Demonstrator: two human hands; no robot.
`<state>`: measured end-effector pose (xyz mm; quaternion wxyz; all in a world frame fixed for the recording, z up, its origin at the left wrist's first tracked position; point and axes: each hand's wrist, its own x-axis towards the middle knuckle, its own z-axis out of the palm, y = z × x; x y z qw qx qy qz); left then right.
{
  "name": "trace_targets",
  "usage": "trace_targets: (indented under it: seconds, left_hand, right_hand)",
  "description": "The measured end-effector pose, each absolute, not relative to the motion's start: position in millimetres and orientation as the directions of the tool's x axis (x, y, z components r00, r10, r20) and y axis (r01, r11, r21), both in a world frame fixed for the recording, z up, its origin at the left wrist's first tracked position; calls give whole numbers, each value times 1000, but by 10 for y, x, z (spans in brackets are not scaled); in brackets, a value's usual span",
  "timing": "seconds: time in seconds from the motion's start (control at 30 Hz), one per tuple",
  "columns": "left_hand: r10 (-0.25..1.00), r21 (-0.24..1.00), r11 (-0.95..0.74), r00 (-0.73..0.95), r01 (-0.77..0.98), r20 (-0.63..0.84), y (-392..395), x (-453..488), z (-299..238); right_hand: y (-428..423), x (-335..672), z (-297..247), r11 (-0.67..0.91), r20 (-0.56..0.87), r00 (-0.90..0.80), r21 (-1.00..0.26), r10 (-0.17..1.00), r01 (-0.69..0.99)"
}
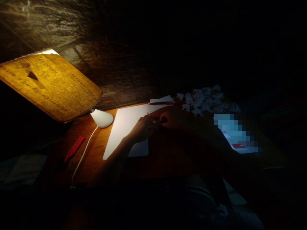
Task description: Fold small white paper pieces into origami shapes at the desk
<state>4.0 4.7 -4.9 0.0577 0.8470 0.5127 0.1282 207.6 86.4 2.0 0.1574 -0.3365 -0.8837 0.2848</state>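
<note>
My left hand reaches over a stack of white paper sheets, its fingers bent toward my right hand. My right hand lies in deep shadow just right of the stack, with its fingers curled closed. The fingertips of both hands meet around a small pale bit, too dark and small to make out. Beyond my right hand spreads a pile of small folded white paper pieces, pointed in shape.
A lamp with a printed shade and white base lights the table's left side. Its cord runs toward me past a red-handled tool. A dark, slim tool lies across papers behind. A lit screen glows at right.
</note>
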Motion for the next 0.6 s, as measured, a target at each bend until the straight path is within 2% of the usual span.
trace_targets:
  seconds: [0.3,0.6]
  left_hand:
    - [883,232,-467,441,853,159,50,45,-32]
    - [900,243,-436,418,867,124,47,60,-17]
  right_hand:
    - [850,2126,145,631,48,-759,-592,649,501]
    - [877,2110,162,722,11,-809,-458,588,519]
